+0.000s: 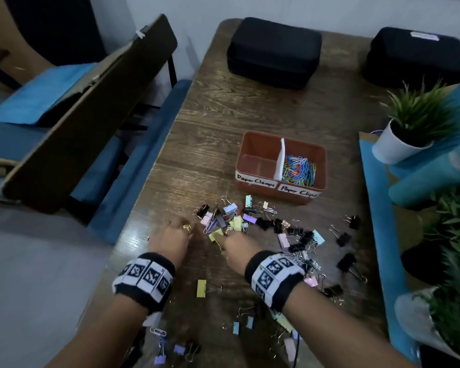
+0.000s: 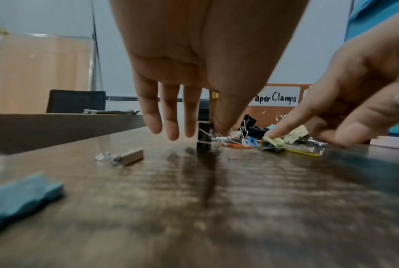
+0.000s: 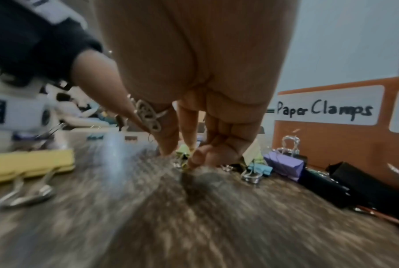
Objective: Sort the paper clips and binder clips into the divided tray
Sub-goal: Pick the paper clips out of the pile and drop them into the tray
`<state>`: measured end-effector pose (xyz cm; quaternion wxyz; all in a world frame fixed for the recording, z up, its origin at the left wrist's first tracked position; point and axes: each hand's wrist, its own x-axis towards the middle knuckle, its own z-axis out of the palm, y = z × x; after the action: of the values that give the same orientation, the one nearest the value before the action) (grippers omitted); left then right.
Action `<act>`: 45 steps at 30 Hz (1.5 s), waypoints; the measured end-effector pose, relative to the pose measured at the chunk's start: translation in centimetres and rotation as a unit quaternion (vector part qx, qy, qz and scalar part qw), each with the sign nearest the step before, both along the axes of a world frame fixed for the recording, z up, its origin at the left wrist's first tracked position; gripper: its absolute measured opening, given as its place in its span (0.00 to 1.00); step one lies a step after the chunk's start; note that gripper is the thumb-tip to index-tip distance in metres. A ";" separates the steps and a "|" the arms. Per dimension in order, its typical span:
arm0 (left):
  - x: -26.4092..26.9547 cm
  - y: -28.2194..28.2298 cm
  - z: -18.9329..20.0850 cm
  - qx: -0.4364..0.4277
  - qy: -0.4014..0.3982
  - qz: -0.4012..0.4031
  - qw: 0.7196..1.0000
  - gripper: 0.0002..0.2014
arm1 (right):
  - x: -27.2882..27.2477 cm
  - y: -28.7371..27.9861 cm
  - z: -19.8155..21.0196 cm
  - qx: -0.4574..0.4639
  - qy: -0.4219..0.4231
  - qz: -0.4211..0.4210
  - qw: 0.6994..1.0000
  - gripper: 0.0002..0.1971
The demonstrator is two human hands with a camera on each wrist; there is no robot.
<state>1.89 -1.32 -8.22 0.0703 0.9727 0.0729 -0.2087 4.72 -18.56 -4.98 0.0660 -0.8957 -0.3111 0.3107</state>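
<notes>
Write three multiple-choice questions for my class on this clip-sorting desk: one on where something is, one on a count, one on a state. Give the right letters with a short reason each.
1. Where are the coloured paper clips in the tray?
A. right compartment
B. left compartment
C. both compartments

2. How many black cases stand at the far end of the table?
A. one
B. two
C. four

3. What state is the compartment labelled Paper Clamps in?
A. heaped full
B. covered by a lid
C. empty

Answers:
1 A, they lie right of the white divider.
2 B, a second case sits to the right.
3 C, only its bare floor shows.
</notes>
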 end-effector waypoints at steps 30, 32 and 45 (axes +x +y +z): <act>3.7 -5.3 1.0 0.112 -0.035 -0.161 0.980 0.18 | -3.2 -7.4 -0.3 0.052 -0.062 -0.222 0.972 0.25; 3.3 -5.4 1.2 0.119 -0.036 -0.165 0.978 0.14 | -3.9 -7.7 -0.2 0.015 -0.018 -0.203 0.979 0.30; -5.2 -6.4 2.0 0.027 0.029 -0.117 0.992 0.21 | 2.5 -2.7 -2.0 -0.006 -0.172 -0.094 0.981 0.23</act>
<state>-3.30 -7.73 -6.19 0.0174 0.9697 -0.0334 -0.2412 7.20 -21.24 -6.97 0.0350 -0.9615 -0.2301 0.1462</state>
